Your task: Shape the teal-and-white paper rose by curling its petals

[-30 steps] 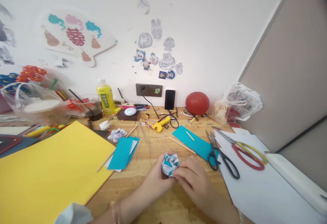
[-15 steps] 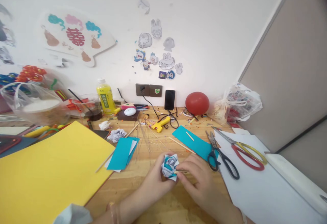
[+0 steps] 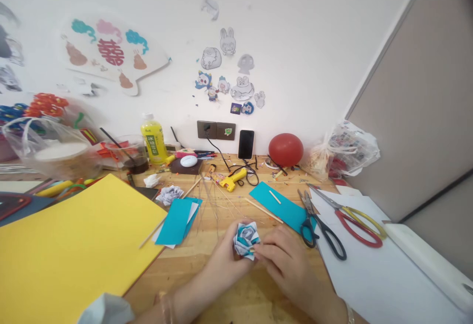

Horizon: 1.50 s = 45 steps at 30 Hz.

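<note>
A blue and white paper rose (image 3: 246,240) is held above the front of the wooden table. My left hand (image 3: 229,251) wraps around its left side and underside. Against the flower's right edge, my right hand (image 3: 279,255) pinches a thin wooden stick, mostly hidden by the fingers, with its pale tip at the lower petals. To the left lie folded blue paper pieces (image 3: 176,221) with white sheets under them. Beyond them sits a crumpled white paper rose (image 3: 169,195). On the right, black-handled scissors (image 3: 320,228) rest partly over a blue paper strip (image 3: 281,207).
A large yellow sheet (image 3: 77,245) covers the left side. White paper (image 3: 384,265) with red and yellow scissors (image 3: 360,225) lies right. Farther back are a yellow glue gun (image 3: 232,180), a phone (image 3: 246,145), a red balloon (image 3: 286,149), a drink bottle (image 3: 153,139) and a plastic cup (image 3: 127,154).
My right fingers have closed in nearer to the rose, and less of the stick shows. My left hand and the flower stay almost where they were. The view has shifted slightly.
</note>
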Each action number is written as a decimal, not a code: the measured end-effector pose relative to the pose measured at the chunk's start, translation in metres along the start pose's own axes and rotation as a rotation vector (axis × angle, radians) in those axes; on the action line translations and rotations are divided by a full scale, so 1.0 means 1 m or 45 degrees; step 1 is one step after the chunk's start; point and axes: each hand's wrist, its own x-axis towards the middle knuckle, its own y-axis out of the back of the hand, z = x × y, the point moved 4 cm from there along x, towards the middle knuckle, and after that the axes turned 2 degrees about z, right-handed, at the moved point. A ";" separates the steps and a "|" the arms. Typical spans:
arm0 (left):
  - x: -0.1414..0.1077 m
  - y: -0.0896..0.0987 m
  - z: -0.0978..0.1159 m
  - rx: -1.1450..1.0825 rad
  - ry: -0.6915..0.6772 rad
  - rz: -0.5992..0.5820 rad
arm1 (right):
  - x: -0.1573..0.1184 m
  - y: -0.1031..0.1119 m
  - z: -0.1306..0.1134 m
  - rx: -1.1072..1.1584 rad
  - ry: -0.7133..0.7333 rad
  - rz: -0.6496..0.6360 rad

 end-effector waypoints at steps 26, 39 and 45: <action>0.000 0.003 -0.009 0.313 -0.083 -0.049 | -0.005 -0.015 0.013 0.094 -0.569 -0.422; 0.002 0.000 -0.011 0.042 0.045 -0.068 | 0.002 -0.004 -0.008 -0.311 0.258 -0.317; 0.004 0.003 -0.012 0.083 0.003 -0.037 | -0.004 -0.015 0.008 0.092 -0.312 -0.291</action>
